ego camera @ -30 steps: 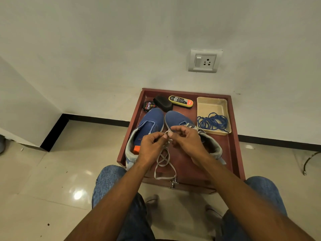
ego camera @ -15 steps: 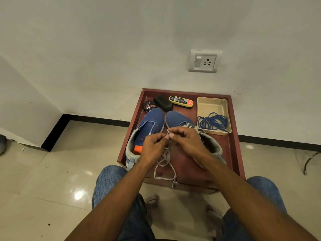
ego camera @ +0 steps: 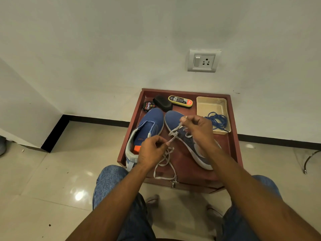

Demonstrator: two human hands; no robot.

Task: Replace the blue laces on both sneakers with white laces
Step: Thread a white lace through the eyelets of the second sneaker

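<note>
Two blue sneakers lie side by side on a reddish-brown tray (ego camera: 232, 145). The left sneaker (ego camera: 149, 126) has no lace in it. The right sneaker (ego camera: 187, 138) shows white lace across its eyelets. A loose white lace (ego camera: 165, 160) runs between my hands and loops down over the tray's front. My left hand (ego camera: 151, 152) pinches one part of it above the gap between the shoes. My right hand (ego camera: 198, 127) pinches its end, raised over the right sneaker. The blue laces (ego camera: 217, 120) lie bundled in a cream dish (ego camera: 212, 105) at the tray's back right.
At the tray's back stand a round polish tin (ego camera: 148, 106), a black sponge (ego camera: 162, 103) and a yellow polish applicator (ego camera: 180, 101). A wall with a socket (ego camera: 202, 61) rises right behind. My knees in jeans flank the tray's front edge on a tiled floor.
My hands, close together before, have drawn apart: the right hand rose up and back with the lace end, the left hand dropped slightly toward me, stretching the lace between them.
</note>
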